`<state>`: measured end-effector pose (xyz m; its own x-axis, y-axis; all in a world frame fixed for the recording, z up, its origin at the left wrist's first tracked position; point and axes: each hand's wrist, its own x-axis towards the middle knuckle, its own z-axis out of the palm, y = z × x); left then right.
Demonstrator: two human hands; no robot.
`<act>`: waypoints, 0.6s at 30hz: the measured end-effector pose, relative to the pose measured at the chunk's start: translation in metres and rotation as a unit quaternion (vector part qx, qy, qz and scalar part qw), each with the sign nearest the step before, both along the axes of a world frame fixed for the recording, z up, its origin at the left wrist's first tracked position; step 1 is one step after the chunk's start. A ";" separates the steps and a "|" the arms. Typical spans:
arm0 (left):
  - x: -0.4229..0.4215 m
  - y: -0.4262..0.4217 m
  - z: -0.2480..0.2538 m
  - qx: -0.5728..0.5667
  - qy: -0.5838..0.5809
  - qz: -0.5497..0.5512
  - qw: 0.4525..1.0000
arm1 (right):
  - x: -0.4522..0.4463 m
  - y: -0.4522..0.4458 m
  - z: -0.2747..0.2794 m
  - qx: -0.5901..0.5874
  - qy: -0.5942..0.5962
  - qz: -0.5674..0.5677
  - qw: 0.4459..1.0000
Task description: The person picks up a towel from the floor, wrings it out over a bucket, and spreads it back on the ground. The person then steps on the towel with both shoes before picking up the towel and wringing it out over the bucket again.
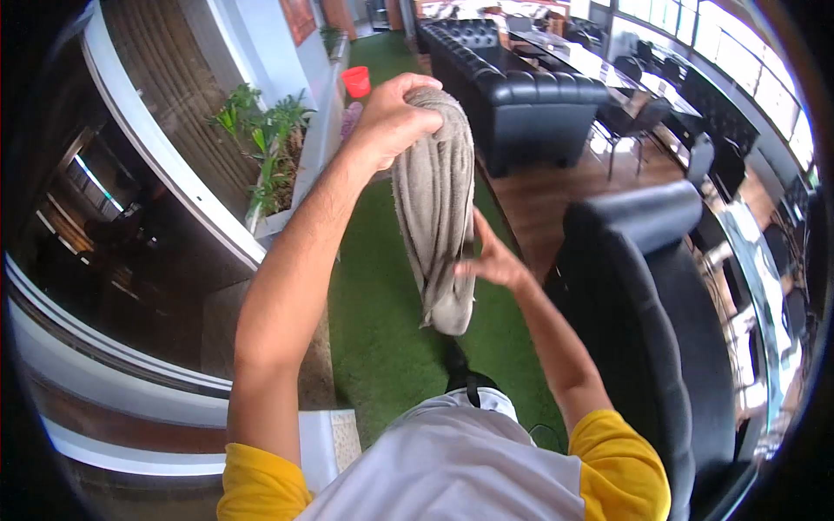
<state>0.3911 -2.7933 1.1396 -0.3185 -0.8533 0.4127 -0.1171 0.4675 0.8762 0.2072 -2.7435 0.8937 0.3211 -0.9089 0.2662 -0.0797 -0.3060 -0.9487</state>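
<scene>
A grey-beige cloth [432, 187] hangs in long folds in front of my body, above the green floor covering. My left hand [401, 122] is raised and grips its bunched top end, thumb across the front. Lower down, on the right side of the cloth, my right hand [492, 258] has its fingers spread at the edge, partly behind the fabric, near the hanging lower end.
Black tufted sofas [547, 100] stand at the upper right, and a black padded seat [643, 321] is close on my right. Plants [269, 143] fill a planter beside the glass window at left. A red bucket [355, 82] stands farther ahead.
</scene>
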 end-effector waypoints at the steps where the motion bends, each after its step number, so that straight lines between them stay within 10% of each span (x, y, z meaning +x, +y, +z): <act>1: -0.004 -0.026 0.008 0.000 0.018 0.009 1.000 | 0.011 -0.026 -0.023 -0.016 -0.039 0.031 0.999; 5: -0.032 -0.094 0.041 -0.003 0.067 0.014 0.998 | 0.061 -0.115 -0.078 -0.040 0.141 -0.105 0.984; 13: 0.011 -0.217 0.058 -0.008 0.219 0.006 0.976 | 0.072 -0.327 -0.023 -0.047 -0.194 -0.274 0.941; 18: 0.180 -0.352 -0.081 0.142 0.313 0.129 0.930 | 0.009 -0.470 0.022 -0.037 -0.275 -0.168 0.946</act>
<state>0.5716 -3.1453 1.0591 0.1387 -0.9710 0.1945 0.3824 0.2337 0.8940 0.2165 -3.2134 0.9158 -0.1884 -0.9075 0.3755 0.3142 -0.4179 -0.8524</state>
